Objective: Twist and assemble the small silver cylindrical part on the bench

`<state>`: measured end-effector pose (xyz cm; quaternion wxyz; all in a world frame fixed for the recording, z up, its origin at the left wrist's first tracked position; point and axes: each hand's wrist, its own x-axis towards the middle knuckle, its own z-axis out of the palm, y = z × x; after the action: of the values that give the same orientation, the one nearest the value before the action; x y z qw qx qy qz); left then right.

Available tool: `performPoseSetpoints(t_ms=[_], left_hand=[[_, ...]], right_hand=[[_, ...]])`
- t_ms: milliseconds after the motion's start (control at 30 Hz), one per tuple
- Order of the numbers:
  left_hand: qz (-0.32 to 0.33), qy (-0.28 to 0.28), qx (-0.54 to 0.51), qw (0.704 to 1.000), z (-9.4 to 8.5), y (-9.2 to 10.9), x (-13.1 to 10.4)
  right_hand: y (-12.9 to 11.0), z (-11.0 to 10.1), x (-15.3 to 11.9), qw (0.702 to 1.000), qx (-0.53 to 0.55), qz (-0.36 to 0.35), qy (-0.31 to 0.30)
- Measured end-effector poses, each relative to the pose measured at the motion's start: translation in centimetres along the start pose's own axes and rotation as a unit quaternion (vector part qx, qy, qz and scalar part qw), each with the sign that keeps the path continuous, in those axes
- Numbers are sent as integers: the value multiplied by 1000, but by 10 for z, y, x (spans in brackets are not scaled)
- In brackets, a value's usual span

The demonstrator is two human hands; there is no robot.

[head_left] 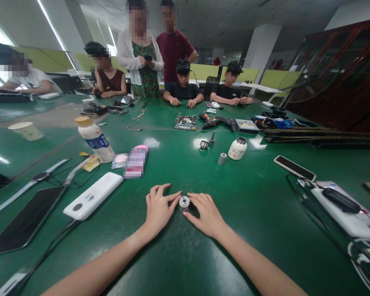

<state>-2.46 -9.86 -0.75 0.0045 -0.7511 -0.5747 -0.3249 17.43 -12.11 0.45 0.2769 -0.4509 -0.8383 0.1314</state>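
On the green table before me stands a small silver metal cylinder (184,201), upright, with dark holes in its top. My left hand (160,207) has thumb and index finger brought together against its left side, while the other fingers are spread above the table. From the right, my right hand (206,211) curves thumb and fingers around the cylinder. Farther off, a second grey cylinder (222,158) stands beside a white bottle with a cartoon face (237,149), its mouth uncovered. Behind them lie a small dark metal part (204,144) and a black fitting (212,138).
Left are a white power bank (93,196), a tablet (27,220), a drink bottle (95,139) and a paper cup (26,130). At right lie a phone (295,167) and cables. Farther back are a circuit board (185,121) and power drills (217,121). Several people are around the table.
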Motion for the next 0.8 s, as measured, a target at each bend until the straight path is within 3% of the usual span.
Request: performPoseSetpoints(t_ms=[167,267,433,800], left_hand=[[-6,52,-78,996,-7,4,4],[31,79,-155,984,-14,8,5],[124,57,-210,968,-18,14,4],[126,-20,-215,968,-20,15,5]], right_hand=[[0,1,0,1000,-1,-4,2],[1,1,0,1000,-7,-8,6],[1,1,0,1000,-3,-9,5],[0,0,0,1000,13,-7,5]])
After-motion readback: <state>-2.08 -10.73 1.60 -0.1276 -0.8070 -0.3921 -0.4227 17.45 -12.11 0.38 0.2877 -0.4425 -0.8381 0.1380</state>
